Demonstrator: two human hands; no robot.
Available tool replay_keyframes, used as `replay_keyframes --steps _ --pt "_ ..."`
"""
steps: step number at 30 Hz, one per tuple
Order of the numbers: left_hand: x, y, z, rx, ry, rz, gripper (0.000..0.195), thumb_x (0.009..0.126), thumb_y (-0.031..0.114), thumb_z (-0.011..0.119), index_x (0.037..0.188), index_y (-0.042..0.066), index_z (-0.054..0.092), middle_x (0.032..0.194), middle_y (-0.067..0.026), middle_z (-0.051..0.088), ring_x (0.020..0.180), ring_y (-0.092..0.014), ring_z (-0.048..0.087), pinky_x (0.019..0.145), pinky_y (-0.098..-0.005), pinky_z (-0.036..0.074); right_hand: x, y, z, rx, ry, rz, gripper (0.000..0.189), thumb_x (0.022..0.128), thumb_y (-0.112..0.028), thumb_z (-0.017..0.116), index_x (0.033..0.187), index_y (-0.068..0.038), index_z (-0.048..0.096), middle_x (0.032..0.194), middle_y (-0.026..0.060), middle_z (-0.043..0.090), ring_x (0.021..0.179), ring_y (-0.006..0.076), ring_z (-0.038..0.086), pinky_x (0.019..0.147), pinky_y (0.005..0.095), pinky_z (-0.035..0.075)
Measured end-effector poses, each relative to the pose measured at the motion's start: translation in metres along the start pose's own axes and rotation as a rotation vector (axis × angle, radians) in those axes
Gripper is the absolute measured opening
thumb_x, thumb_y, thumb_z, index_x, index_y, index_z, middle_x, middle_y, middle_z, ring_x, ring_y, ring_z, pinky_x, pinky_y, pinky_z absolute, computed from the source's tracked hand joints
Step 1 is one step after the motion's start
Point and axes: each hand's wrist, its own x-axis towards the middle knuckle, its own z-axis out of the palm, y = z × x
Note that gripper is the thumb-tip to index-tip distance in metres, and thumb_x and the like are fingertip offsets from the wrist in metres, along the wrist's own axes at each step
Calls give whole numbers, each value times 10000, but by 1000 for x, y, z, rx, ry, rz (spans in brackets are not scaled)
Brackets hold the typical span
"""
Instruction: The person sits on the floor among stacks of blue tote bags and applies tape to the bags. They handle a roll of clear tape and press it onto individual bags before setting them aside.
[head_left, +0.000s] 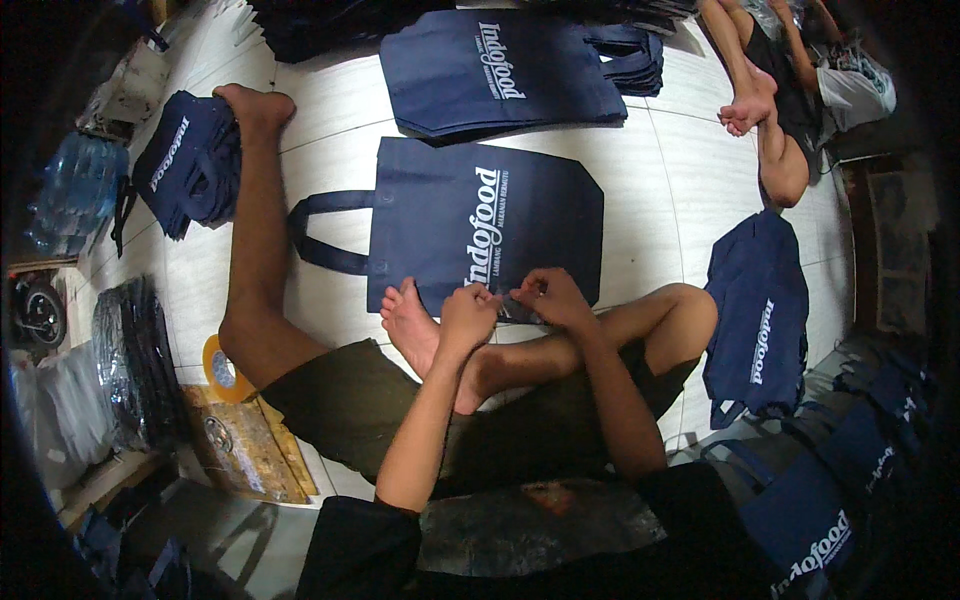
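Note:
A dark blue fabric tote bag (435, 217) with white printing lies flat on the tiled floor before me, its handle loop pointing left. Over the bag's near edge, my left hand (470, 311) has its fingers curled together. Close to its right is my right hand (553, 296), with thumb and fingers bent towards each other. Something thin and clear, perhaps plastic film, shows between and below the fingertips; its outline is too faint to tell, and so is which hand holds it. My bare foot rests against the bag's near left corner.
Stacked blue tote bags lie beyond (442, 75), at left (169, 150) and at right (757, 322). A roll of clear tape (212, 367) leans by my left knee, near a worn yellowish board (247, 450). Another person (787, 157) sits at the upper right.

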Motion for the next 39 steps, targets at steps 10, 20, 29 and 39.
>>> replay_keyframes --steps 10,20,29,39 --pt "-2 4 -1 23 11 27 185 871 207 617 822 34 660 769 -209 684 798 -418 676 745 -515 518 -1 1 0 43 9 -19 216 798 -217 774 758 -33 668 709 150 664 689 350 653 653 432 505" --pt "-2 3 1 54 -5 55 194 883 207 612 862 16 640 796 -217 685 803 -420 671 738 -523 514 -3 2 9 -45 105 -78 212 788 -216 784 764 -33 679 729 157 670 672 336 655 623 397 502" --pt "-5 -1 8 127 48 133 175 890 178 600 892 5 627 834 -219 686 831 -428 666 742 -532 506 -4 4 14 35 75 -20 170 786 -160 765 746 -34 659 716 154 655 665 324 645 635 417 498" --pt "-12 1 14 209 32 148 164 871 156 594 892 -4 625 848 -242 677 850 -440 659 763 -542 504 -7 -4 6 -50 9 -81 171 768 -153 764 736 -47 634 751 145 630 714 321 625 664 422 492"
